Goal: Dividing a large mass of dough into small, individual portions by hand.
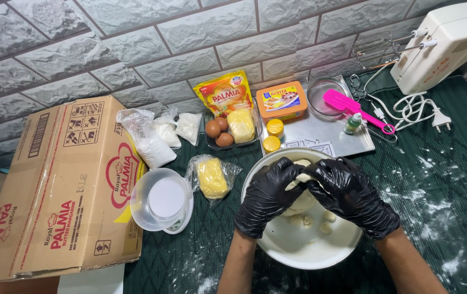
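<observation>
While both black-gloved hands meet over the white bowl [299,247], the left hand [269,196] and right hand [350,196] grip a pale dough lump [302,177] together, small dough pieces [315,222] lying below.

A bowl [277,250] sat at the front middle, with a scale [162,204] and a cardboard box [53,190] to its left. Behind it lay a tray [320,130]; a hand mixer [446,43] stood at the far right.
</observation>
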